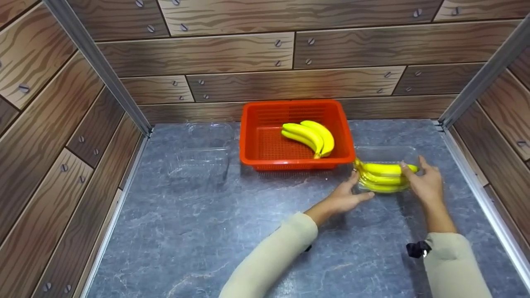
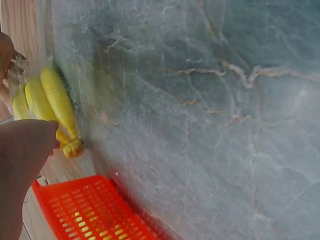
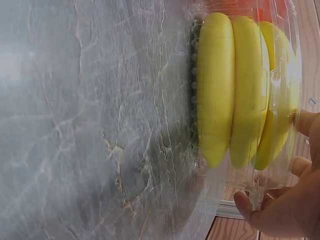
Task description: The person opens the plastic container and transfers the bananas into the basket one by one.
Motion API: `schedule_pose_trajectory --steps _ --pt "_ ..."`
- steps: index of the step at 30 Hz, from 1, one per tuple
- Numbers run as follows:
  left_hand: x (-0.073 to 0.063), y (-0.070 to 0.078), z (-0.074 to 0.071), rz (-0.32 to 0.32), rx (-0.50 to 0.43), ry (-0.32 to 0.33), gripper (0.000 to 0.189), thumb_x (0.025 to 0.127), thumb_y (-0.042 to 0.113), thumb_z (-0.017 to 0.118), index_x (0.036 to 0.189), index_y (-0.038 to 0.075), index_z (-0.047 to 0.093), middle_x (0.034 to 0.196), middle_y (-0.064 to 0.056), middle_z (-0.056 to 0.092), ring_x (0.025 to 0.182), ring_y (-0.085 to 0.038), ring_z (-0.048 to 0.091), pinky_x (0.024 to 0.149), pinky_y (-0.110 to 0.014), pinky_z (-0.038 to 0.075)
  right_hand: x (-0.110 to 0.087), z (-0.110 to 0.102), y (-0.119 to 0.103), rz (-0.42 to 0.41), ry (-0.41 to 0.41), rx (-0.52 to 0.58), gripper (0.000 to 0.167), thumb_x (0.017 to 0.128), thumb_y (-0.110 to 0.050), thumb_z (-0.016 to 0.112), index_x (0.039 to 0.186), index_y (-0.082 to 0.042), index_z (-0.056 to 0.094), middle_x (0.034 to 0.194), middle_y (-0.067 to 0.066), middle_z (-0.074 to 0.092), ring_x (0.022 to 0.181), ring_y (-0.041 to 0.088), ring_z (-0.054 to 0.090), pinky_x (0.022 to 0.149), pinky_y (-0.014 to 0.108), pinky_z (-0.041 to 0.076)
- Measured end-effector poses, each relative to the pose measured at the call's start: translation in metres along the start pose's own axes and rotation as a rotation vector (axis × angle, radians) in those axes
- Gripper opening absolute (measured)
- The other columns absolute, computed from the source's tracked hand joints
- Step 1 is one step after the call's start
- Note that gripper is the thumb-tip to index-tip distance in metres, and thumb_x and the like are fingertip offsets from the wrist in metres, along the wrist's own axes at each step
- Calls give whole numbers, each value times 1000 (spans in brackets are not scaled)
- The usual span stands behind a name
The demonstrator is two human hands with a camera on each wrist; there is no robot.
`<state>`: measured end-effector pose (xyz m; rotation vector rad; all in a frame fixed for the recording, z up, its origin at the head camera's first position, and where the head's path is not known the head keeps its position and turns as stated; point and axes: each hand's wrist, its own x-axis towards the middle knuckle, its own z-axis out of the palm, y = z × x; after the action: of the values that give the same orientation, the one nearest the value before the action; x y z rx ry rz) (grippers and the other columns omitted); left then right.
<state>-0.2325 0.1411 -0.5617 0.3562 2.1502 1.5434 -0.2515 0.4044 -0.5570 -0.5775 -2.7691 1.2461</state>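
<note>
A clear plastic container (image 1: 385, 154) with a bunch of yellow bananas (image 1: 385, 181) in it stands at the right of the table, beside the red basket. My right hand (image 1: 426, 182) grips its right end, thumb at the front corner and fingers over the upper edge. Through the clear wall, the right wrist view shows several bananas (image 3: 215, 90) side by side. At the container's left front corner, my left hand (image 1: 343, 198) is spread, thumb along the front and fingers by the left end. Part of the container is hidden behind that hand in the left wrist view.
The red basket (image 1: 296, 162) stands at the back middle with more bananas (image 1: 308, 135) inside. To its left are clear plastic containers (image 1: 198, 161) on the grey marbled table (image 1: 186, 231). Wood-patterned walls (image 1: 248, 87) with metal corner posts enclose the back and sides.
</note>
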Motion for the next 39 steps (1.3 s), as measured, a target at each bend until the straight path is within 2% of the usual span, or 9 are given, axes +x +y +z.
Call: schedule_pose_trajectory --steps 9,13,16,18,24,27,31,35,39 --pt "-7 -9 1 27 -31 13 84 100 35 75 169 17 32 179 3 24 166 -18 25 135 -31 24 -11 1 2 -19 -14 -4 90 107 -54 54 169 -2 17 166 45 23 152 62 32 125 72 31" --pt "-13 -10 7 32 -15 20 85 99 32 76 169 16 31 179 3 22 166 -16 25 135 -28 24 -17 0 3 -38 -8 -14 90 106 -53 56 169 -1 18 163 47 26 150 63 34 123 73 32" --pt "-20 -9 11 34 39 20 87 99 36 75 170 17 29 180 6 18 166 -15 25 134 -29 25 -21 -1 3 -27 -20 -14 91 105 -55 56 169 -3 16 165 47 22 152 64 32 124 74 31" --pt "-24 -10 12 40 65 11 89 98 39 75 171 19 27 180 7 16 166 -16 24 134 -30 25 -24 -2 4 -24 -26 -19 92 105 -56 55 169 -3 16 168 45 19 154 64 27 125 75 28" --pt "-40 -19 9 65 127 -19 90 99 42 73 171 20 25 181 7 12 166 -19 25 134 -33 26 -34 -4 4 -19 -64 -16 95 104 -56 58 170 -2 16 172 38 12 160 62 -5 127 79 8" --pt "-48 -23 8 84 146 -29 90 99 40 73 172 19 24 182 6 12 167 -21 23 135 -36 25 -38 -4 4 -31 -68 -18 96 103 -56 60 170 -2 17 171 41 15 159 64 11 125 79 19" --pt "-57 -26 9 110 172 -44 92 99 39 72 172 17 21 182 3 9 168 -24 19 136 -39 22 -44 -3 5 -59 -64 -19 96 103 -55 62 169 -1 19 166 45 23 147 66 35 119 77 35" --pt "-65 -30 10 131 209 -38 90 100 38 71 172 14 22 183 -1 9 169 -26 19 136 -41 25 -50 -1 5 -64 -72 -19 97 102 -55 63 168 1 21 166 44 24 146 66 36 118 77 36" --pt "-71 -36 8 165 204 44 81 101 32 69 169 12 31 181 -5 20 164 -27 32 132 -43 33 -57 7 2 -78 -60 -21 97 101 -55 66 167 2 25 161 44 31 145 65 38 117 76 38"
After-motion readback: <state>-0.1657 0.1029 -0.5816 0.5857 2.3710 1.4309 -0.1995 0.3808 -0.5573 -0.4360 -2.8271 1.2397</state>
